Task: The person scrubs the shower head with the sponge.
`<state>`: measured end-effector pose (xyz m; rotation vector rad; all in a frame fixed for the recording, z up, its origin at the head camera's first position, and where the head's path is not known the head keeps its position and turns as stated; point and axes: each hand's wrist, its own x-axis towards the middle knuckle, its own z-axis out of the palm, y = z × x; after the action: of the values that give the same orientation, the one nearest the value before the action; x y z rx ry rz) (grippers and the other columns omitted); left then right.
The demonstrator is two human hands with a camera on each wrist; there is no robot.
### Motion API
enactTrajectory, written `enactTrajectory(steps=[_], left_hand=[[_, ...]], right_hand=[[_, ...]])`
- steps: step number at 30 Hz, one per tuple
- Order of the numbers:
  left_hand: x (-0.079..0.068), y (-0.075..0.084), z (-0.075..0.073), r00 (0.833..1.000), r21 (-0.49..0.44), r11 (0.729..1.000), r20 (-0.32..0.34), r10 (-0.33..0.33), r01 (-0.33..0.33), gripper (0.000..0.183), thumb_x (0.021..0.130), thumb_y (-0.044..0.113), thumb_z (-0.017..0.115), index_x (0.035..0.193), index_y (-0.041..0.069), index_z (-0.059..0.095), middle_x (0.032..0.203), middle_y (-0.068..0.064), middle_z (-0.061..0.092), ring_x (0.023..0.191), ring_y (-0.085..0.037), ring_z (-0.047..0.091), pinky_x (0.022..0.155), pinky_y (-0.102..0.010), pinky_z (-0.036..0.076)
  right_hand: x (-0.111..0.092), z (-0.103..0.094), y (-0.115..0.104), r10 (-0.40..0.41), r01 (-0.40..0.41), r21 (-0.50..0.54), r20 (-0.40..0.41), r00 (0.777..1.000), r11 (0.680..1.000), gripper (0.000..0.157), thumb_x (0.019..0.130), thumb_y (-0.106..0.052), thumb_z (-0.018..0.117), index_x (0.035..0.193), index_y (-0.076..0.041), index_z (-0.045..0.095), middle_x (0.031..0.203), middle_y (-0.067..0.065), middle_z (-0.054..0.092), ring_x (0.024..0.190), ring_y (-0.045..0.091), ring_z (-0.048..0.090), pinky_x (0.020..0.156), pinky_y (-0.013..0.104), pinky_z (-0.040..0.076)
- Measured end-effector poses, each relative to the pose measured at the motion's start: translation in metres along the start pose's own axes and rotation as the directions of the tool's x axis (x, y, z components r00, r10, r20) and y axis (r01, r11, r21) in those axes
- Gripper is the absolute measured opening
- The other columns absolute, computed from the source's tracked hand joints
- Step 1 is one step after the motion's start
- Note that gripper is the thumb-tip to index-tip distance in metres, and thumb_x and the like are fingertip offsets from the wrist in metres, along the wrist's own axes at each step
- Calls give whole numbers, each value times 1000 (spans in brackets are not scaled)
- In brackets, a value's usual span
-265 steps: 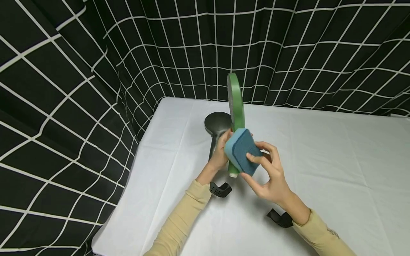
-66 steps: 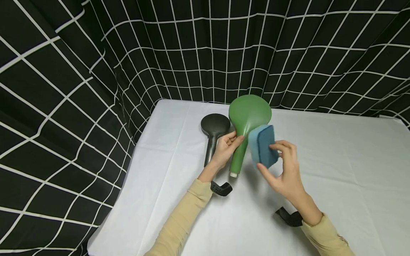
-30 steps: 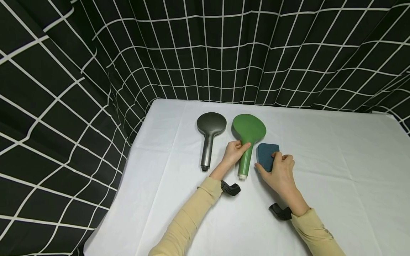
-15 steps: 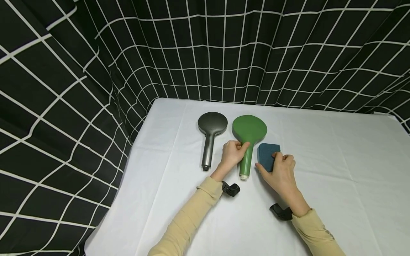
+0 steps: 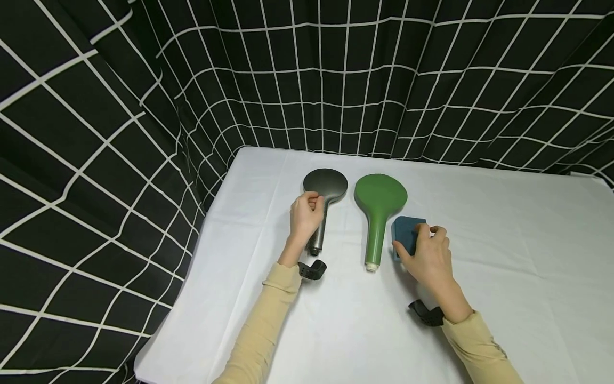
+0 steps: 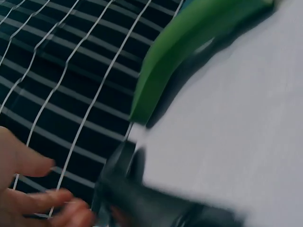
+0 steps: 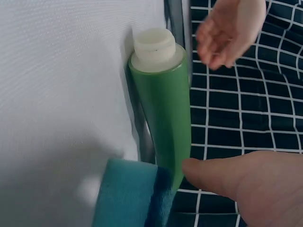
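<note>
The person's left hand point(image 5: 307, 213) hovers just above the neck of a dark grey, glossy shower head with a round disc point(image 5: 326, 182), its fingers loosely curled and holding nothing. To the right lies a green shower head with a white threaded end point(image 5: 379, 194), flat on the counter draped in white cloth point(image 5: 360, 330). Just beside its handle sits a two-tone blue rectangular sponge point(image 5: 404, 232), darker layer up. The right hand point(image 5: 433, 258) arches over the sponge, thumb and fingers spread; whether they touch it cannot be told.
</note>
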<state>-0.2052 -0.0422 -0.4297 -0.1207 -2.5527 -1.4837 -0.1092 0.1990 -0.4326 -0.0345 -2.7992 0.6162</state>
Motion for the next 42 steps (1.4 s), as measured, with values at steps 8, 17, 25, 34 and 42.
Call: enactTrajectory(steps=[8, 17, 25, 34, 42], left_hand=[[5, -22, -11, 887, -78, 925, 322, -330, 372, 50, 86, 24, 58, 121, -9, 44, 107, -19, 58, 98, -27, 56, 81, -36, 46], [5, -32, -4, 888, -189, 914, 371, -273, 360, 32, 79, 6, 64, 104, -14, 56, 87, -18, 64, 75, -19, 60, 64, -24, 49], [9, -44, 1, 855, -337, 851, 470, -219, 403, 32, 83, 5, 60, 108, -14, 53, 92, -23, 61, 74, -19, 61, 63, -25, 49], [8, -34, -1, 895, -518, 790, 439, -84, 328, 32, 84, 1, 57, 112, -10, 47, 94, -21, 59, 81, -22, 62, 71, -28, 49], [-2, 6, -7, 871, -592, 797, 450, 199, 124, 38, 84, -2, 56, 119, -8, 41, 107, -24, 51, 93, -29, 58, 81, -33, 47]], right_hand=[[0, 7, -1, 43, -39, -53, 65, 997, 998, 69, 74, -33, 68, 117, 12, 37, 103, 44, 31, 86, 57, 39, 56, 60, 38], [-1, 14, 0, 28, -25, -52, 53, 998, 998, 63, 74, -26, 68, 114, 13, 39, 102, 46, 31, 86, 56, 38, 54, 57, 39], [0, 14, -2, 35, -34, -32, 47, 998, 999, 56, 72, -19, 67, 111, 12, 40, 103, 46, 31, 87, 56, 38, 57, 58, 39], [5, -1, -6, -10, 16, 70, -77, 997, 997, 57, 75, -18, 65, 117, 11, 39, 104, 46, 31, 93, 55, 35, 60, 59, 40], [22, -26, -34, -233, 319, 179, -382, 894, 931, 56, 74, -23, 68, 114, 9, 45, 111, 34, 33, 100, 43, 35, 77, 51, 34]])
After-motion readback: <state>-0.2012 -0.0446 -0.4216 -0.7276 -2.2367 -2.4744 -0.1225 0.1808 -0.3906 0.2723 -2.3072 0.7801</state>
